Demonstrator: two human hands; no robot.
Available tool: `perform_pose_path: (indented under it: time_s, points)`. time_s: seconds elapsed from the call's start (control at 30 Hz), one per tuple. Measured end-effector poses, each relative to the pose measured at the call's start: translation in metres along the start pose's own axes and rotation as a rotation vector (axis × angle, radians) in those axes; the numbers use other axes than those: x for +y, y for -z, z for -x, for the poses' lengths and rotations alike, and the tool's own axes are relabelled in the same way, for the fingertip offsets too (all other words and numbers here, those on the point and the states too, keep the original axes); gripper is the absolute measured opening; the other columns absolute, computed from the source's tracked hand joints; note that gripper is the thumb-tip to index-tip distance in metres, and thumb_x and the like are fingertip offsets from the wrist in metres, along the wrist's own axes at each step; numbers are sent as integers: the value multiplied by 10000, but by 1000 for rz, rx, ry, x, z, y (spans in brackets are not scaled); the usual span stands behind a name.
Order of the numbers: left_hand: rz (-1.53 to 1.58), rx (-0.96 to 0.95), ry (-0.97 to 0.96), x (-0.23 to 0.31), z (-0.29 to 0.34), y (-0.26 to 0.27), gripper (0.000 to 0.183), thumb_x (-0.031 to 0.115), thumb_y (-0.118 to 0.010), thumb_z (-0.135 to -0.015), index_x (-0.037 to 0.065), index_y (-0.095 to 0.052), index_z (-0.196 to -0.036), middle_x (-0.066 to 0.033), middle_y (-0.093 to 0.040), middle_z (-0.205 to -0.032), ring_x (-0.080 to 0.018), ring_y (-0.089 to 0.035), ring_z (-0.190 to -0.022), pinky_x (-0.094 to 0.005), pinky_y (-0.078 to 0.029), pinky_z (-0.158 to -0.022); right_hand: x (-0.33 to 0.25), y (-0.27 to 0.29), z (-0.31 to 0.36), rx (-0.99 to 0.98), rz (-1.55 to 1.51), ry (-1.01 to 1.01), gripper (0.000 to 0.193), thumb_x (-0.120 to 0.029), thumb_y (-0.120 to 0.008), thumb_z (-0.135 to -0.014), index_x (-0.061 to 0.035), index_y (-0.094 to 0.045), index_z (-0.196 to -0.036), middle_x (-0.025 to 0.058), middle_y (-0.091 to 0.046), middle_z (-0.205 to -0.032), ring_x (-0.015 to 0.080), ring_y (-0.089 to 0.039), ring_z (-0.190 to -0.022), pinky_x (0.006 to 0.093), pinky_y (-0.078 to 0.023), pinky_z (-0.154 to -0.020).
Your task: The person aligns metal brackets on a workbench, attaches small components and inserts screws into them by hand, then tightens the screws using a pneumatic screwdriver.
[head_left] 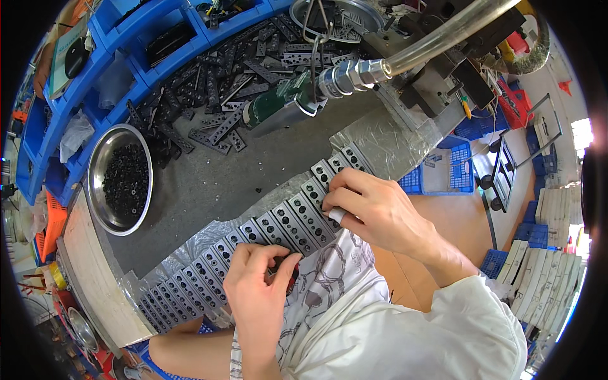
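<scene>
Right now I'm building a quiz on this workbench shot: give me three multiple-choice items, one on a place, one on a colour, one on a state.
1. Where is the steel bowl of small black parts?
A. left of the plate row
B. on the floor
C. in the person's lap

2. What colour are the storage bins?
A. red
B. blue
C. white

3. What are both hands doing?
A. hanging idle
B. gripping the hose
C. resting on the row of perforated plates

Answers: A, it sits on the bench's left; B, the walls are blue; C, the left hand and right hand touch the plates.
</scene>
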State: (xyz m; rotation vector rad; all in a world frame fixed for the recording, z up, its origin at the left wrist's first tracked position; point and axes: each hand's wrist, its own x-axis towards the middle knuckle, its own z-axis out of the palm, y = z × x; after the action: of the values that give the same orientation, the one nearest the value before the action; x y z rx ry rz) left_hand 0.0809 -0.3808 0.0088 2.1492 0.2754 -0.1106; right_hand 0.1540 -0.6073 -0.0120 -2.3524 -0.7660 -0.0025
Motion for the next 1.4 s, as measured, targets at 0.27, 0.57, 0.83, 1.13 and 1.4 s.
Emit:
perform_pose_path:
  time_s: [0.27, 0.57, 0.83, 1.13, 1.4]
  points:
    - [-51, 4, -12, 6, -1, 0, 202, 40, -863, -811, -11, -748, -970, -13, -531, -780, -107, -489, -692, -272, -422, -622, -4, 9, 9, -32, -51, -8, 221, 15, -707, -813, -59, -693, -1021, 79, -616, -1012, 288, -676, -904, 404, -577, -717]
    - [819, -68, 139, 13, 16, -11, 174, 20, -645, -1030, -63, -667, -1181, -23, -594, -887, -62, -526, -717, -205, -411, -612, -36, 8, 25, 148, -331, -248, 303, 28, -735, -816, -60, -744, -1106, 108, -655, -1098, 306, -695, -902, 397, -580, -758]
    - [810, -239, 299, 2, 27, -11, 189, 94, -626, -1075, -69, -663, -1163, -115, -727, -947, -77, -592, -666, -208, -429, -575, -11, -5, 20, 85, 65, -54, 268, -22, -750, -786, -57, -711, -1049, 64, -631, -1058, 278, -645, -973, 395, -584, -733]
    - [597, -254, 163, -6, 26, -25, 168, 130, -707, -1043, -30, -677, -1086, -1, -651, -797, -17, -514, -642, -181, -388, -560, -23, 15, 38, 100, -171, -189, 268, -27, -752, -866, -60, -731, -1131, 72, -660, -1131, 222, -657, -1038, 328, -575, -763]
    - [269, -368, -190, 35, 26, -54, 148, 37, -675, -1024, -18, -630, -1155, -36, -664, -882, -69, -593, -703, -211, -471, -638, -44, -20, 95, 168, -1928, -1013, 388, -177, -482, -1128, 89, -527, -1408, 187, -603, -1353, 272, -588, -1301, 417, -477, -1117]
